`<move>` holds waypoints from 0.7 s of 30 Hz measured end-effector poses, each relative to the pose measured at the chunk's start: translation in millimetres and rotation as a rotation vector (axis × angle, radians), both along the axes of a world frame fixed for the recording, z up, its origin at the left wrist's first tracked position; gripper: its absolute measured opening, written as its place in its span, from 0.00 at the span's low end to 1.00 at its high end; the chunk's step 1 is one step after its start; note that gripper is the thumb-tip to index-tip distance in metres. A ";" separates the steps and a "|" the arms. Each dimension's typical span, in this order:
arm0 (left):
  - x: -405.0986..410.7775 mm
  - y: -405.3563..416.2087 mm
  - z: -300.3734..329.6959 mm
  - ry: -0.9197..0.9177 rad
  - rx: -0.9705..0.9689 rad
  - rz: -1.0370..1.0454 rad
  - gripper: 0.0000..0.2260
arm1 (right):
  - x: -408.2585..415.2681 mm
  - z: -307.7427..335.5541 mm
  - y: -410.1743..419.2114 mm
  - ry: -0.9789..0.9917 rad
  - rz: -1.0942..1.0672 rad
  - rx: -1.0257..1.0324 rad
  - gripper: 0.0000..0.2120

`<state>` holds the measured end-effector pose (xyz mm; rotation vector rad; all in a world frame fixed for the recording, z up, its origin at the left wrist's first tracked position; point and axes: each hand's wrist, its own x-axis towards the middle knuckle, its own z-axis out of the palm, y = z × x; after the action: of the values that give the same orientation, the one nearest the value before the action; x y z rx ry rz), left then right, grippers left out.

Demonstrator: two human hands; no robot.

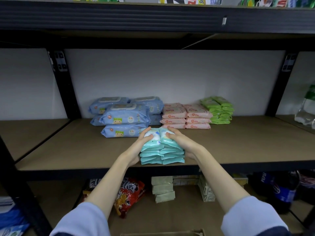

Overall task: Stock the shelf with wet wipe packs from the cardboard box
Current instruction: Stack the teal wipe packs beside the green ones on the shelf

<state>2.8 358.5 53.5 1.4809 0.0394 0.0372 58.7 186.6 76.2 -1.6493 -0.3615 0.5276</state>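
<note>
Two side-by-side stacks of teal wet wipe packs [162,154] stand near the front edge of the brown shelf board [238,147]. My left hand [139,147] grips the left stack from its side, fingers curled over the top pack. My right hand [181,142] grips the right stack the same way from the right. Behind them lie blue baby wipe packs [124,116], pink packs [185,116] and green packs [218,111] in stacks. The rim of the cardboard box [163,233] shows at the bottom edge.
Black uprights [66,86] frame the bay; a black shelf beam [153,16] runs overhead. The lower shelf holds a red snack bag [129,195], grey-green packets [163,189] and a cola bottle [281,189]. A clear bag [306,109] sits at the far right.
</note>
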 end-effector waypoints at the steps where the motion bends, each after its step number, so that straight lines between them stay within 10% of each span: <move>1: -0.5 0.4 0.9 -0.005 0.032 -0.009 0.13 | 0.3 1.1 -0.8 0.002 0.004 0.001 0.26; 7: -1.7 0.0 11.9 -0.024 0.183 0.017 0.29 | -4.0 10.7 -3.4 -0.062 0.030 -0.060 0.25; 21: -63.8 -9.1 16.4 -0.189 0.753 0.340 0.19 | -59.9 -0.2 -15.8 -0.611 -0.281 -0.256 0.25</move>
<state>-61.0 349.4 69.9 2.2002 0.1348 0.5139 -1.1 170.8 76.0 -2.0549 -0.5090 -0.1626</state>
